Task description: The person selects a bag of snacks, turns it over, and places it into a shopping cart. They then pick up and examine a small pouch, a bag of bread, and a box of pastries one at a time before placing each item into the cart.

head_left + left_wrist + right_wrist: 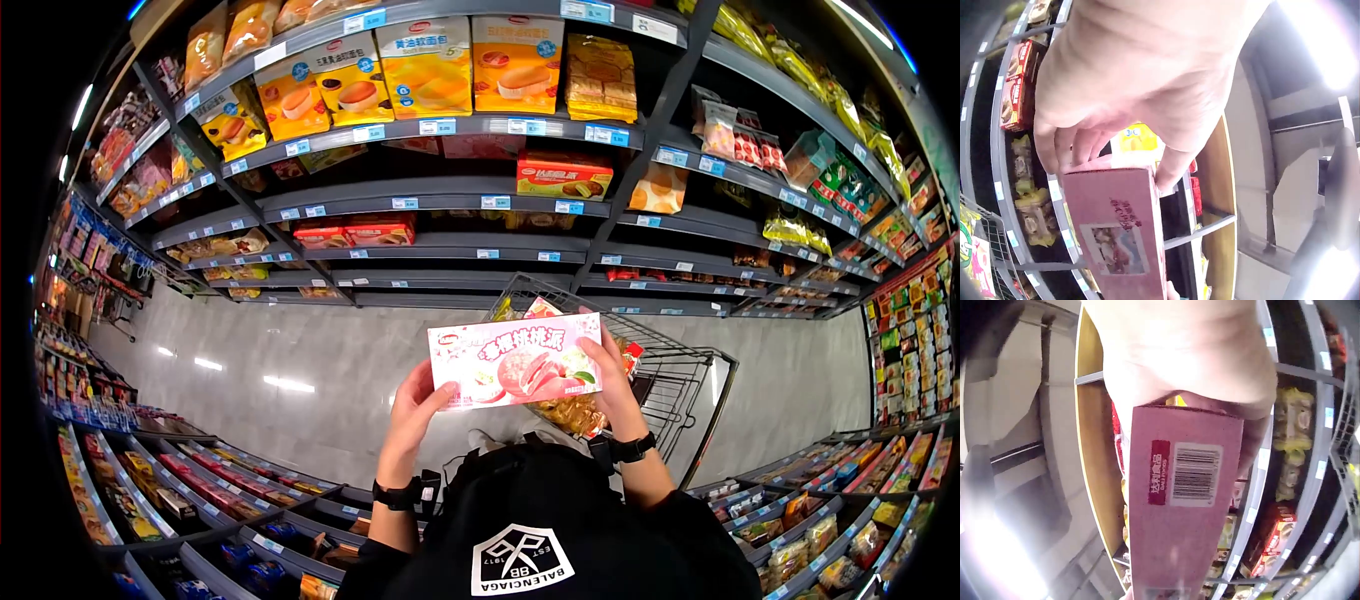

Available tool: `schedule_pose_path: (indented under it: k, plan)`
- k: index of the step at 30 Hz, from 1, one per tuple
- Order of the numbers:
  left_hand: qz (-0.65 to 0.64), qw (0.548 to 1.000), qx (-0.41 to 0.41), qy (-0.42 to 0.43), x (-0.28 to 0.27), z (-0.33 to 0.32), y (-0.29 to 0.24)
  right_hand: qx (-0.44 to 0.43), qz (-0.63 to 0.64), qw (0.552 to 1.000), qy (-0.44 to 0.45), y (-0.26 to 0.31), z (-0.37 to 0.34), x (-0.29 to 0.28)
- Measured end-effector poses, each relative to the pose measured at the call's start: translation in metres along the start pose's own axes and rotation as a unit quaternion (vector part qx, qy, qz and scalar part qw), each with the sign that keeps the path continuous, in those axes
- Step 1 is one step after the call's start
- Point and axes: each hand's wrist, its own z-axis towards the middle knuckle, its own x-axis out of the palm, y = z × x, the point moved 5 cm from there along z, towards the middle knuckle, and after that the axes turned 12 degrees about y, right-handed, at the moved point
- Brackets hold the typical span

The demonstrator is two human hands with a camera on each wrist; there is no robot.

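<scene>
A pink and white snack box (515, 362) with a picture of pink pies is held level in front of the body, its printed face up toward the head camera. My left hand (412, 408) grips its left end, thumb on the front and fingers behind. At the other end my right hand (612, 385) grips it the same way. In the left wrist view a narrow pink side of the box (1116, 234) shows between thumb and fingers. The right wrist view shows a side of the box (1179, 531) with a barcode (1196, 475).
Behind the box stands a wire shopping cart (680, 385) with packaged goods, including a golden-brown bag (572, 413). Across the grey floor (250, 350) runs a tall shelf (450, 190) with yellow bread bags (425, 70) and red boxes (565, 177). More low shelves (200, 480) lie behind the person.
</scene>
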Motion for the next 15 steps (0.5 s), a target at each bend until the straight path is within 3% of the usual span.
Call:
schedule_pose_path:
  k: [3,4,6,7,8,10,11,12,13,15]
  plan:
    - [-0.076,0.994,0.008,-0.079,-0.016,0.01,0.02,-0.077,-0.179,0.977,0.086,0.037,-0.009,0.048]
    - [-0.08,0.993,0.009,-0.086,-0.021,0.016,0.03,-0.072,-0.181,0.976,0.093,0.041,-0.013,0.059]
    - [-0.306,0.949,0.015,-0.072,-0.026,0.027,0.049,-0.117,-0.138,0.954,0.239,0.051,-0.027,0.095]
    - [-0.395,0.918,0.002,-0.005,-0.018,0.029,0.045,-0.053,-0.101,0.944,0.308,0.055,-0.04,0.111]
    - [-0.398,0.917,0.003,-0.013,-0.008,0.019,0.033,-0.058,-0.027,0.922,0.382,0.053,-0.048,0.126]
    - [-0.205,0.972,0.049,0.102,0.02,-0.006,0.001,-0.068,-0.086,0.878,0.466,0.057,-0.058,0.152]
    - [-0.424,0.891,-0.03,0.159,0.0,0.012,0.081,-0.09,-0.117,0.863,0.484,0.06,-0.056,0.16]
    - [-0.613,0.762,-0.134,0.162,-0.02,0.028,0.16,-0.084,-0.115,0.861,0.489,0.06,-0.055,0.164]
    - [-0.665,0.698,-0.13,0.229,0.022,0.013,0.072,-0.075,-0.138,0.881,0.447,0.059,-0.05,0.164]
    - [-0.692,0.671,-0.079,0.253,0.018,0.014,0.055,-0.087,-0.177,0.91,0.364,0.054,-0.04,0.163]
